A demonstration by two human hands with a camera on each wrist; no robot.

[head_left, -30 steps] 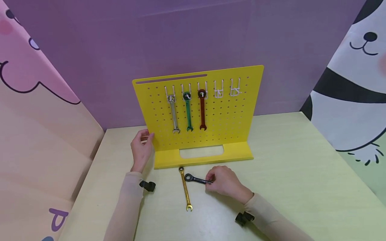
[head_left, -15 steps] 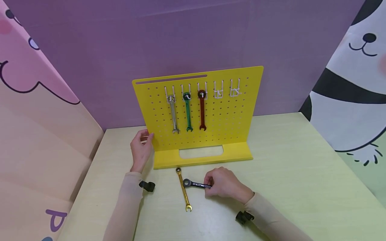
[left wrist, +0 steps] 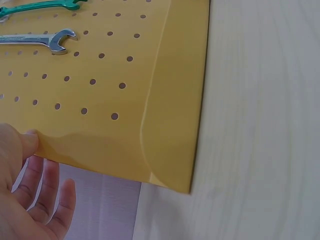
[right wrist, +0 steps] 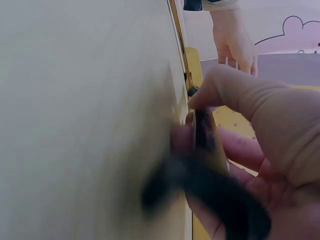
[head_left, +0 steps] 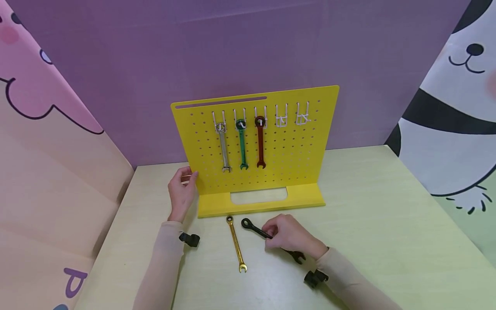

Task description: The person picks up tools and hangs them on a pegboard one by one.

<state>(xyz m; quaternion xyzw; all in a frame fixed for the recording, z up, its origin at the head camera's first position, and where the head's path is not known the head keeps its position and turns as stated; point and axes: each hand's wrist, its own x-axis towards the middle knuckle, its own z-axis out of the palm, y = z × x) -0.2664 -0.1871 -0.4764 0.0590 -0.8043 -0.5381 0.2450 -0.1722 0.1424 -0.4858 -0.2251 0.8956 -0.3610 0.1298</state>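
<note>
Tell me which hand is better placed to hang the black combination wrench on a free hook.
Likely the right hand: it grips the black combination wrench and is in front of the two free white hooks; the left hand holds the left edge of the yellow pegboard.

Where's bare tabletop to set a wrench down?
Free: table right of the pegboard and right hand; also left of the left hand, out to the table's edge. Crowded: just before the pegboard's base, with gold wrench, black wrench and right hand.
</note>
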